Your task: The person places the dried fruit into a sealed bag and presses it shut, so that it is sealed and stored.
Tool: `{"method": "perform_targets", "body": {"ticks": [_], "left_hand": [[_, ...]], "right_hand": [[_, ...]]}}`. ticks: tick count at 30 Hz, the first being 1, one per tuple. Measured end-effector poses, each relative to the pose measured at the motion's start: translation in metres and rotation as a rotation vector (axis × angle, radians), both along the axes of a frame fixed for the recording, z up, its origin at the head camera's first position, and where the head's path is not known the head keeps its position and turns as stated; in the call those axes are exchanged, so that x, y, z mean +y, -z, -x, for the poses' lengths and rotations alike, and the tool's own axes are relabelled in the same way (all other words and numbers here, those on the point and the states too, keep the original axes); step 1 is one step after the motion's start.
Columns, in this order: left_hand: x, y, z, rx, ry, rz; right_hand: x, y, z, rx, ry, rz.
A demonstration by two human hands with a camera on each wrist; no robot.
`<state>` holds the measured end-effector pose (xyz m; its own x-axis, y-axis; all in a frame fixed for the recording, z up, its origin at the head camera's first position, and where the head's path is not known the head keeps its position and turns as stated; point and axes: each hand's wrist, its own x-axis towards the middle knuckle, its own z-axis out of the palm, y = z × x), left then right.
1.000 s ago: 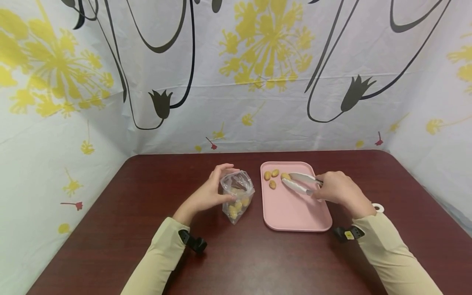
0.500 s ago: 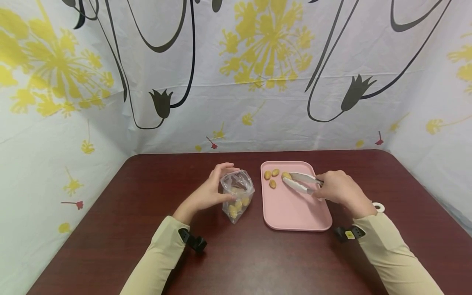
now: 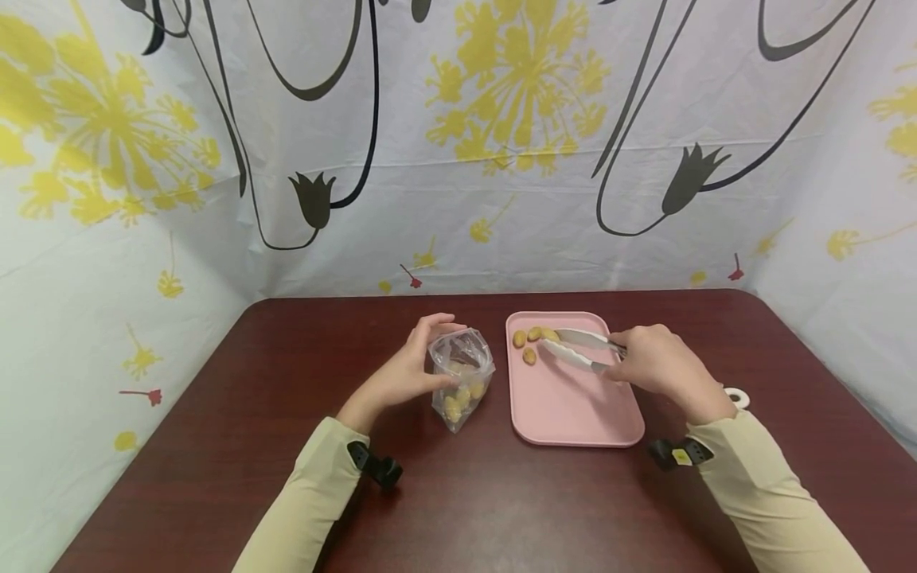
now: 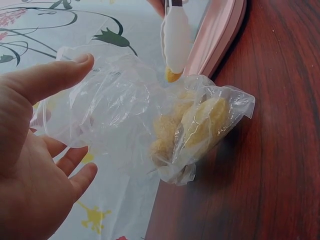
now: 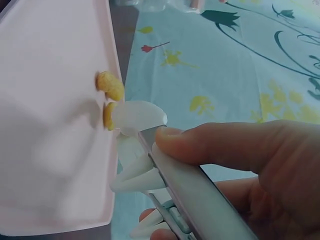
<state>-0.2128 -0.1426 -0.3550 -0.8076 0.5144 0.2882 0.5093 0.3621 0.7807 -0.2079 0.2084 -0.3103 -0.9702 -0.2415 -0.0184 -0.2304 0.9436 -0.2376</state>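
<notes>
My left hand [image 3: 407,368] holds a clear plastic bag [image 4: 112,107] by its open upper part, thumb on one side and fingers on the other. Several yellow-brown oval pieces [image 4: 207,120] lie in its bottom. With my right hand [image 3: 661,362] I grip tongs [image 5: 192,192] that have white tips, spread apart over the pink tray [image 3: 573,414]. One oval piece [image 3: 549,335] lies at the tips; whether they pinch it is unclear. Three more, including the lowest piece [image 3: 529,356], rest in the tray's far left corner.
Under everything is a dark red-brown wooden table [image 3: 458,501]. A white ring-shaped object [image 3: 738,397] is partly hidden behind my right wrist. Patterned cloth [image 3: 458,223] surrounds the table at the back and sides.
My right hand has shifted the tongs slightly left and toward the back of the tray. The piece at their tips has moved along, close to another one. My left hand and the bag stay put.
</notes>
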Motion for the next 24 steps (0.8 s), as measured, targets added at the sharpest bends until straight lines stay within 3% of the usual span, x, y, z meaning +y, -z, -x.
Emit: {"method": "perform_targets", "body": {"ticks": [24], "left_hand": [[0.000,0.002,0.000,-0.019,-0.007,-0.004]], "right_hand": [[-0.025,-0.031,-0.027,0.064,-0.095,0.047]]}}
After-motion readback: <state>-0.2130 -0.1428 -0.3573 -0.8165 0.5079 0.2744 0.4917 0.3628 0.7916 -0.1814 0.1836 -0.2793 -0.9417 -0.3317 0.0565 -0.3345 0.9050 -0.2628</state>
